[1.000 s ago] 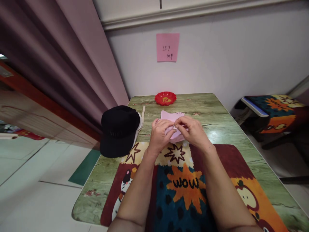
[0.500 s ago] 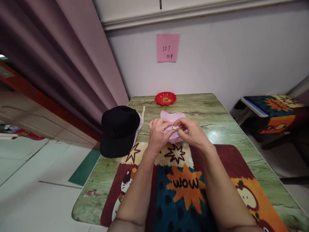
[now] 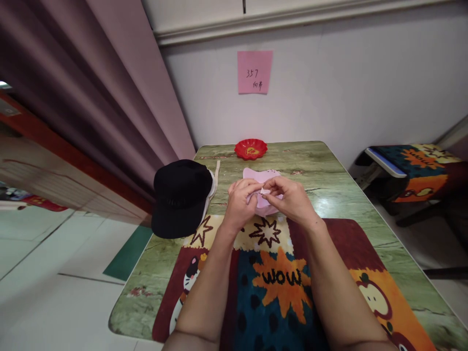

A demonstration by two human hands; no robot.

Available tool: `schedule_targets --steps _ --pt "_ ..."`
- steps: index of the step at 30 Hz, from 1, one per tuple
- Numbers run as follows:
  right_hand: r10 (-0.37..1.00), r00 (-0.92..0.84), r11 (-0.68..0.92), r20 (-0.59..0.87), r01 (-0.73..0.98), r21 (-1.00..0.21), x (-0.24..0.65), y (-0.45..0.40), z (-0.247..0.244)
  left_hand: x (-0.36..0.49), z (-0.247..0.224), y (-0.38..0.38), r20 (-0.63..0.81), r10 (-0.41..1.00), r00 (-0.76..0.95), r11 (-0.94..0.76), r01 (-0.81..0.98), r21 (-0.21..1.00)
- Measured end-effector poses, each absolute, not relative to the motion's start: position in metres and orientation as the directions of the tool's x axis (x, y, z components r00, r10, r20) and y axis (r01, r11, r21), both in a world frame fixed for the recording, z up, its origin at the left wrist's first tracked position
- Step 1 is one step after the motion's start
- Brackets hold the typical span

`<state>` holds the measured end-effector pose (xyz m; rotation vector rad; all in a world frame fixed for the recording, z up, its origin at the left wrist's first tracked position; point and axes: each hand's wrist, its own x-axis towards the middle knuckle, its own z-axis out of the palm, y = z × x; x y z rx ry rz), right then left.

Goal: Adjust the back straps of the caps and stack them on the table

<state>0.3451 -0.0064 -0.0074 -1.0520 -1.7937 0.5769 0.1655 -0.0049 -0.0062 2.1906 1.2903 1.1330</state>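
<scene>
My right hand (image 3: 287, 195) is closed in a pinch, with a small white piece (image 3: 263, 191) between its thumb and forefinger. The piece looks thin and seen nearly edge-on; its kind is too small to tell. My left hand (image 3: 241, 199) meets it fingertip to fingertip, thumb and forefinger also closed, and whatever sits between them is too small to make out. Both hands are over a pink container (image 3: 258, 173) with a wavy edge and dark marks at its upper right. The hands hide much of its middle.
A black cap (image 3: 181, 195) lies at the table's left edge. Farther back, a red scalloped dish (image 3: 250, 149) stands near the wall. A colourful mat (image 3: 281, 302) covers the near part of the green table (image 3: 310, 161). A stool (image 3: 420, 170) is off to the right.
The white piece has turned from showing a broader face to a narrower one. My fingers have shifted slightly around it; the container, cap and dish stay in place.
</scene>
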Motion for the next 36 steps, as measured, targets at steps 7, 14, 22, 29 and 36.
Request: schedule_targets --steps 7,14,22,29,36 --pt "0.834 -0.189 0.545 0.519 0.433 -0.718 0.343 -0.008 -0.005 0.167 -0.004 -0.005 0.496 0.839 0.223 -0.526 0.568 0.633" --pt "0.842 -0.189 0.536 0.505 0.400 -0.743 0.345 -0.008 -0.005 0.170 -0.001 -0.008 0.530 0.844 0.087 -0.482 0.557 0.676" --pt "0.830 -0.198 0.554 0.522 0.405 -0.727 0.343 -0.009 -0.004 0.170 -0.013 -0.003 0.430 0.899 0.080 -0.425 0.391 0.816" --pt "0.779 -0.243 0.617 0.577 0.459 -0.640 0.338 -0.007 -0.005 0.170 -0.013 -0.003 0.415 0.908 0.052 -0.401 0.389 0.829" --pt "0.727 -0.229 0.654 0.648 0.520 -0.550 0.330 -0.008 -0.007 0.171 -0.014 -0.003 0.457 0.889 0.017 -0.430 0.370 0.823"
